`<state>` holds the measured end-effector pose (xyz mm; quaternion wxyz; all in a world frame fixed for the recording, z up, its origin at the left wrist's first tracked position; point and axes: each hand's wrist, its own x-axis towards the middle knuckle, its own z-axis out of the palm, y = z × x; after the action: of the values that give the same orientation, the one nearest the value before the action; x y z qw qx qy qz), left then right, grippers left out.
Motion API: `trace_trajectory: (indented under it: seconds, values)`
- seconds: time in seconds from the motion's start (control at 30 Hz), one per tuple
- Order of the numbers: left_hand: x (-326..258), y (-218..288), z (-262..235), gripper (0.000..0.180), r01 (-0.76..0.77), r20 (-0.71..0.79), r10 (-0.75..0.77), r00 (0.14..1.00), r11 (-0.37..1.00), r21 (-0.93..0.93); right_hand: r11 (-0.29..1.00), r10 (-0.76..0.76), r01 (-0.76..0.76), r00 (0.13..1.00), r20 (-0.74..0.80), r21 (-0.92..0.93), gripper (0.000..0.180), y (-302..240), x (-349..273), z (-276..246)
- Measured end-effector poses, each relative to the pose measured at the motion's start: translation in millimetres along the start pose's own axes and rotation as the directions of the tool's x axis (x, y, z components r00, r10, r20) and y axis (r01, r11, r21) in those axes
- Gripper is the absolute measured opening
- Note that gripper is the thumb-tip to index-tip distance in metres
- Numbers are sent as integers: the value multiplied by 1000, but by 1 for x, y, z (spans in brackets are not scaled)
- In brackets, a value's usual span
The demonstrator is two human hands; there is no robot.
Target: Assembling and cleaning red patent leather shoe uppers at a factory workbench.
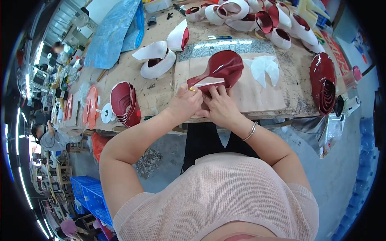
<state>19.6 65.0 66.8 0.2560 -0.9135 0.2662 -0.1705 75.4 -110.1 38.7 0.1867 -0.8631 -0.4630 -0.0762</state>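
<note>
A glossy dark red shoe upper (226, 64) with a white inner edge stands over the brown work board (257, 96) in front of me. My left hand (185, 101), with a gold ring, pinches its near left edge. My right hand (221, 105) has its fingers curled over the near edge of the same upper, close beside the left. The thumbs and the very edge between the fingers are partly hidden. Just right of the upper lies a white cut lining piece (264, 69) on the board.
Nested red uppers stand at the left (124, 102) and a second stack (323, 82) at the right table edge. White-lined uppers (157, 64) sit farther back, with a pile (263, 22) at the far side. Blue plastic sheeting (112, 36) covers the far left; blue crates (91, 197) stand below.
</note>
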Motion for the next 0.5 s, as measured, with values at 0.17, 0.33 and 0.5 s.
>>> trace_trajectory:
  seconds: [0.17, 0.33, 0.5]
  values:
    - [31, -22, -40, 14, 309, 67, -413, 908, 555, -772, 843, 230, 44, 872, -433, 536, 53, 35, -7, -15]
    - [54, -8, -62, 19, 223, 316, -517, 795, -236, -946, -292, 351, 11, 932, 96, 956, 38, 30, 9, -42]
    - [54, 12, -52, 28, -1, 217, -622, 752, -331, -944, -477, 278, 18, 952, 131, 879, 36, 17, 17, -65]
